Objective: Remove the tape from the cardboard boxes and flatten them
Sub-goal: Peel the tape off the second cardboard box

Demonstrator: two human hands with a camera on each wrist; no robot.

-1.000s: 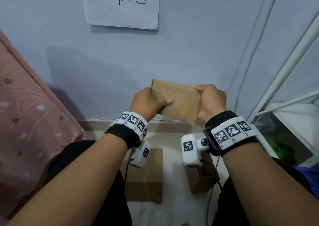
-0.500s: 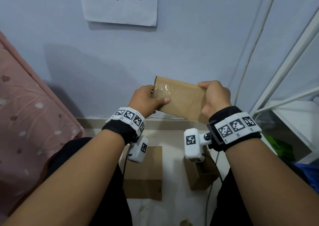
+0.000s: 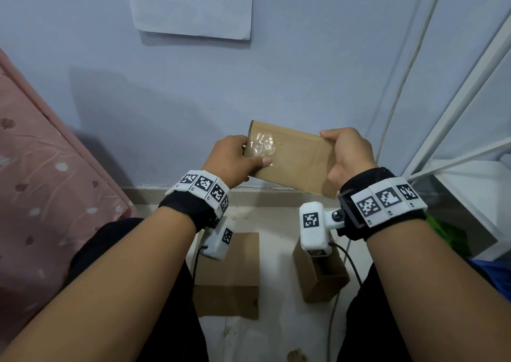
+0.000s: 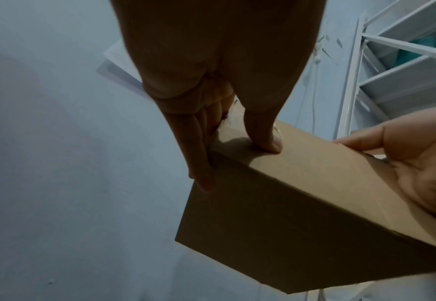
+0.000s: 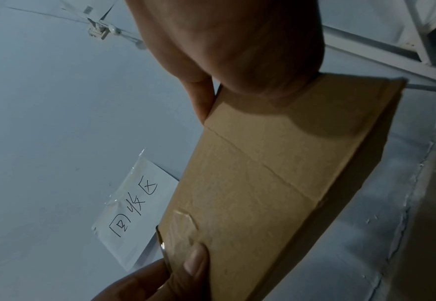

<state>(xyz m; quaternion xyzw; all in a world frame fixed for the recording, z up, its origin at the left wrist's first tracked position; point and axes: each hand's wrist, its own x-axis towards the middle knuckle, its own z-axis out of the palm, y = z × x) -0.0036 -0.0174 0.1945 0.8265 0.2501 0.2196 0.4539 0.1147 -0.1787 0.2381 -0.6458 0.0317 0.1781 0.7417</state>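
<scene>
I hold a small brown cardboard box (image 3: 300, 162) up in front of the wall, one hand at each end. My left hand (image 3: 235, 158) grips its left end, thumb lying across a crinkled patch of clear tape (image 3: 261, 146) on the near face. My right hand (image 3: 349, 154) grips the right end, thumb on the top edge. In the left wrist view the box (image 4: 301, 213) slopes down to the right, with my left thumb on top and my fingers along its end. The right wrist view shows the box (image 5: 263, 183) with the tape (image 5: 183, 228) near my left thumb.
On the floor between my knees lie a flat piece of cardboard (image 3: 229, 276) and an open small box (image 3: 323, 278). A paper sign (image 3: 193, 5) hangs on the wall. A pink patterned cloth (image 3: 41, 196) is at left, a white metal rack (image 3: 456, 140) at right.
The box has risen slightly and its face has turned towards me, so the tape patch shows more plainly. Both hands keep the same hold.
</scene>
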